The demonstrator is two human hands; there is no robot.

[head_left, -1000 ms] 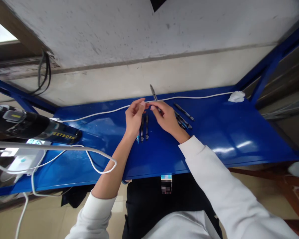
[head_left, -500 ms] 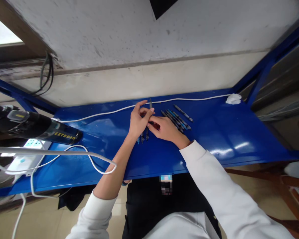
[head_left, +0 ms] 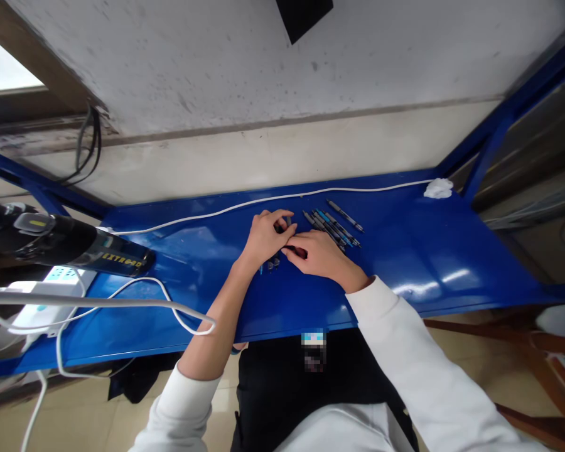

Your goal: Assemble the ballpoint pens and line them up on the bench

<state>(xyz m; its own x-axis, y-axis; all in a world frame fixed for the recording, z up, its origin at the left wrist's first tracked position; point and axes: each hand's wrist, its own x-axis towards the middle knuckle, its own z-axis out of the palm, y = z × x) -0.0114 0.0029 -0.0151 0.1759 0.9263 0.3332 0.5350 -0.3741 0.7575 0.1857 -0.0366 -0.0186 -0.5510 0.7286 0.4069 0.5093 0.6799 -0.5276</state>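
Observation:
My left hand is closed round a dark grey pen, whose upper end shows between thumb and fingers. Meeting it at the fingertips, my right hand pinches a dark slim piece, perhaps part of the same pen; its far end is hidden. Just right of the hands lies a bunch of grey, black and blue pens, partly covered by my right hand. A single grey pen lies beyond the bunch. Under my left wrist, the ends of several more pens stick out.
All this is on a blue metal shelf against a wall. At the left are a black bottle, a white power strip and a looping white cable. A thin white cord runs along the back to crumpled white tissue.
Both hands have come slightly lower and nearer to me. My left fingers have curled in more around the pen, which shows less and sits lower.

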